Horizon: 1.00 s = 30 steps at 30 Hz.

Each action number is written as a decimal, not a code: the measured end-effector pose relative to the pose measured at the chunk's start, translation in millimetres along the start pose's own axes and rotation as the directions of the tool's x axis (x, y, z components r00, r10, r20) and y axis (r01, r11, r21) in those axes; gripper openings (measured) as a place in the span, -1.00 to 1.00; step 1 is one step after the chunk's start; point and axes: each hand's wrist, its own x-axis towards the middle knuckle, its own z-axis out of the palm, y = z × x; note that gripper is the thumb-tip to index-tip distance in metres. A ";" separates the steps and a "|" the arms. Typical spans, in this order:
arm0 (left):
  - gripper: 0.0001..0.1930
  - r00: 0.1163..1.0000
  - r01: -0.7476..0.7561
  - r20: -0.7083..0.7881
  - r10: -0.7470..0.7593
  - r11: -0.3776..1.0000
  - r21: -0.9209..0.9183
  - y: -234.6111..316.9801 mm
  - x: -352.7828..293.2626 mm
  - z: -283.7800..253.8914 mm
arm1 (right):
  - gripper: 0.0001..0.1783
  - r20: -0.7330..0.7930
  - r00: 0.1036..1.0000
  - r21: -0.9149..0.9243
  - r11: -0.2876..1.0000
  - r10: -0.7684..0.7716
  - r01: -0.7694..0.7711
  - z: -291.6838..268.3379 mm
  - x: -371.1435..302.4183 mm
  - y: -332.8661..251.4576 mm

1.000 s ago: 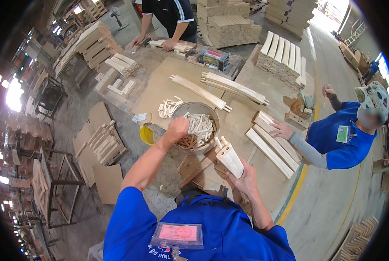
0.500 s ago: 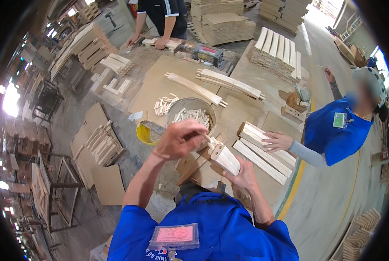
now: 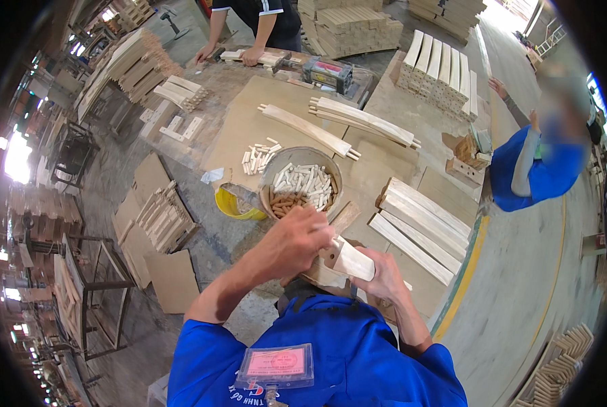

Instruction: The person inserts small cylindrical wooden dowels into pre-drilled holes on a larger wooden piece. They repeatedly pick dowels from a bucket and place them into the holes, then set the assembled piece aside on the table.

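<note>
My right hand [image 3: 385,275] grips a pale wooden piece [image 3: 355,261] with a dark hole in its end, tilted toward my left hand. Curled at that end is my left hand [image 3: 295,237], its fingers closed and slightly blurred; whatever they pinch is hidden. Just beyond stands a round tub [image 3: 269,169] of pale wooden dowels [image 3: 302,182] and browner dowels [image 3: 290,203]. A small heap of dowels [image 3: 259,156] lies left of the tub. Long pale wooden rails [image 3: 425,230] lie to the right of my hands.
A yellow bucket [image 3: 239,205] stands left of the tub. Tenoned rails [image 3: 307,129] lie across the cardboard-covered table [image 3: 242,115]. Stacked rails [image 3: 439,71] rise at the far right. One co-worker [image 3: 537,163] stands right, another [image 3: 266,30] works across the table beside a machine [image 3: 327,73].
My left hand has come down and right against the wooden piece's end, covering the dowels seen there. The piece has turned in my right hand. The right-hand co-worker has drawn back from the rails.
</note>
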 end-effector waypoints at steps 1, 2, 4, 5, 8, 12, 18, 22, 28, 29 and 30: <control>-0.76 0.999 -0.035 0.001 0.035 0.999 0.035 -0.9 -1.7 4.1 | -0.30 0.017 1.000 -0.011 1.000 0.017 -0.017 -1.1 1.3 -2.2; -0.77 0.998 -0.045 -0.041 0.045 0.999 0.001 -0.9 -1.4 6.1 | -0.31 0.045 0.998 0.030 0.999 0.043 -0.044 -2.7 1.6 -4.9; -0.79 1.000 0.015 -0.017 -0.016 0.997 -0.070 -14.0 -3.0 10.3 | -0.33 0.108 0.990 0.108 0.989 0.093 -0.104 -5.9 -0.9 -14.6; -0.80 0.999 0.047 -0.003 -0.048 0.993 -0.107 -18.4 -3.8 12.5 | -0.33 0.089 0.993 0.102 0.991 0.074 -0.083 -3.1 -2.0 -14.0; -0.80 0.999 0.013 0.035 -0.008 0.992 -0.124 -10.5 -6.3 18.0 | -0.32 0.045 0.998 0.089 0.995 0.043 -0.047 0.7 -0.8 -8.5; -0.75 0.999 -0.005 0.049 0.017 0.974 -0.228 -47.2 -2.0 26.1 | -0.31 0.042 0.998 0.109 0.993 0.049 -0.053 -1.5 2.2 0.4; -0.82 0.917 0.385 -0.054 -0.395 0.913 -0.139 -183.8 18.8 60.9 | -0.33 -0.016 0.979 0.093 0.976 0.201 -0.198 -15.2 15.9 -6.2; -0.87 0.882 0.428 0.045 -0.469 0.838 0.340 -213.3 3.4 118.5 | -0.33 -0.087 0.969 0.177 0.961 0.229 -0.212 -21.5 9.7 -9.1; -0.84 0.925 0.371 0.024 -0.378 0.917 0.149 -209.5 -23.5 99.4 | -0.32 -0.097 0.959 0.274 0.933 0.267 -0.232 -18.5 -8.9 -4.3; -0.83 0.946 0.308 -0.107 -0.306 0.951 0.006 -195.7 -25.6 90.6 | -0.31 -0.103 0.959 0.285 0.932 0.264 -0.226 -16.7 -10.7 0.2; -0.83 0.919 0.369 -0.086 -0.384 0.917 -0.150 -174.6 -13.7 75.8 | -0.31 -0.133 0.955 0.279 0.935 0.263 -0.219 -15.2 -12.1 3.4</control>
